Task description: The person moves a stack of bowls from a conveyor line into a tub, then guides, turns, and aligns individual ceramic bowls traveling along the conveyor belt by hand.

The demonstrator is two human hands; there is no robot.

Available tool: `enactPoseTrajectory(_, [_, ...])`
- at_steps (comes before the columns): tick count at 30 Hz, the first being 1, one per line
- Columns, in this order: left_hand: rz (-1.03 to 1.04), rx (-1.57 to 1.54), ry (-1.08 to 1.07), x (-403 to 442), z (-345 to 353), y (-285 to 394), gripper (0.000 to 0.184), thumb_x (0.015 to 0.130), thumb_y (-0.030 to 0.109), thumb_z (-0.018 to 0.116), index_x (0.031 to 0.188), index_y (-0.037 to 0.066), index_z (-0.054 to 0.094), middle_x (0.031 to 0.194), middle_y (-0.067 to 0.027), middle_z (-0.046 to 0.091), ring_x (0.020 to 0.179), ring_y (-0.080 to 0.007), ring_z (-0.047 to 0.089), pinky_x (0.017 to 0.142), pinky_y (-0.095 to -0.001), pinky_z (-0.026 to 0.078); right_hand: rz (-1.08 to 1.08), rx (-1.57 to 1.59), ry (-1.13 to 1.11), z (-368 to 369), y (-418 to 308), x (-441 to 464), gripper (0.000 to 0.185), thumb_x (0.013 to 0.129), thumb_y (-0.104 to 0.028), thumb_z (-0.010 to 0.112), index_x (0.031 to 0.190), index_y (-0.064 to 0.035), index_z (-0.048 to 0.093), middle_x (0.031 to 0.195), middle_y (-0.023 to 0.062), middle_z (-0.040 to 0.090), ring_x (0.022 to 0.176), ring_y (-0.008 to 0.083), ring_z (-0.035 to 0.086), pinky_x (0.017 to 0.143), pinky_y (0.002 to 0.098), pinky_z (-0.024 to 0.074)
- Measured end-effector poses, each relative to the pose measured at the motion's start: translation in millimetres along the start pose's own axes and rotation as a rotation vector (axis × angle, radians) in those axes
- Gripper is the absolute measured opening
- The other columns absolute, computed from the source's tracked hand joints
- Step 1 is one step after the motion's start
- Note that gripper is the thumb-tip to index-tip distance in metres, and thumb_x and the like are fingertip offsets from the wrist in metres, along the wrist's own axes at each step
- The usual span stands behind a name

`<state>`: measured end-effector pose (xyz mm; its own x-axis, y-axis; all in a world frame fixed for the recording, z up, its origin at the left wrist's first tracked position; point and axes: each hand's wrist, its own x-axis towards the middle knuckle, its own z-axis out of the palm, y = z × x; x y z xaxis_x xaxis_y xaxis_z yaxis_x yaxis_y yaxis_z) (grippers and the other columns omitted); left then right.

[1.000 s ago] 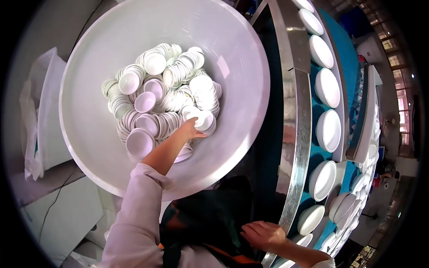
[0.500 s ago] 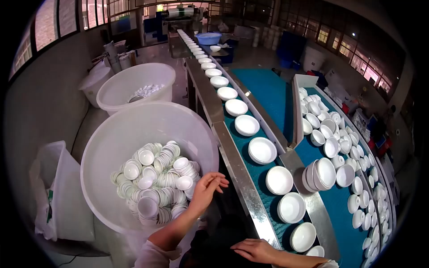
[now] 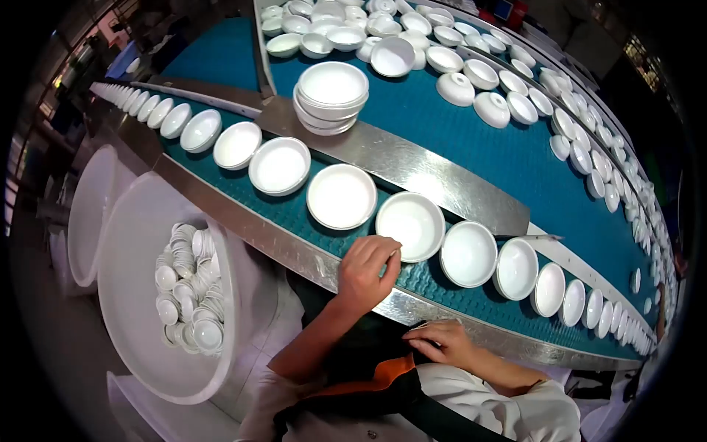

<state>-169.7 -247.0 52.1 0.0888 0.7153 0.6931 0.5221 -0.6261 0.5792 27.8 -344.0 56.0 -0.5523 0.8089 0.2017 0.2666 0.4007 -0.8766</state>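
Observation:
My left hand [image 3: 368, 272] is over the near edge of the narrow conveyor, its fingers curled together at the near left rim of a white bowl [image 3: 410, 227]. Whatever it may pinch is hidden. Farther right and nearer my body, my right hand [image 3: 442, 342] rests at the metal edge [image 3: 405, 306], its fingers loosely extended and holding nothing visible. White bowls stand in a row along the green belt [image 3: 309, 230], with another bowl [image 3: 342, 197] left of the one by my left hand.
A stack of white bowls [image 3: 331, 96] stands on the metal divider [image 3: 412, 166]. Beyond it, many bowls lie on a wide green belt [image 3: 486, 166]. At the left, a large tub [image 3: 129, 295] holds small white dishes [image 3: 193, 291]; another tub [image 3: 88, 214] is behind it.
The view has turned right, from the tub to the conveyor. My left hand was down among the small dishes, then rose over the tub rim, and is now at the bowl row.

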Motion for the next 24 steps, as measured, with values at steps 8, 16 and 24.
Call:
enactPoseTrajectory(8, [-0.012, 0.096, -0.079, -9, 6, 15, 0.018, 0.076, 0.0, 0.067, 0.093, 0.001, 0.063, 0.09, -0.0126, 0.065, 0.085, -0.0311, 0.063, 0.077, -0.0397, 0.047, -0.095, -0.344, 0.41, -83, 18, -3, 0.017, 0.08, -0.002, 0.07, 0.097, -0.0022, 0.069, 0.08, 0.0109, 0.069, 0.064, 0.023, 0.065, 0.057, 0.0306, 0.0504])
enactPoseTrajectory(16, [0.12, 0.141, -0.235, 20, 44, 44, 0.034, 0.075, 0.01, 0.072, 0.106, 0.001, 0.06, 0.107, -0.0144, 0.064, 0.102, -0.0333, 0.059, 0.088, -0.0427, 0.042, 0.408, -0.541, 0.945, -164, 62, -55, 0.03, 0.094, -0.019, 0.062, 0.12, -0.0038, 0.062, 0.11, 0.0168, 0.067, 0.103, 0.0265, 0.065, 0.089, 0.035, 0.0508])
enactPoseTrajectory(24, [0.32, -0.051, -0.328, 57, 146, 93, 0.025, 0.084, 0.019, 0.07, 0.1, 0.001, 0.061, 0.096, -0.0136, 0.063, 0.092, -0.0305, 0.057, 0.086, -0.0428, 0.041, 0.558, -0.634, 0.887, -186, 63, -99, 0.026, 0.091, -0.023, 0.063, 0.104, -0.0011, 0.068, 0.098, 0.0169, 0.07, 0.089, 0.0327, 0.067, 0.079, 0.0379, 0.0521])
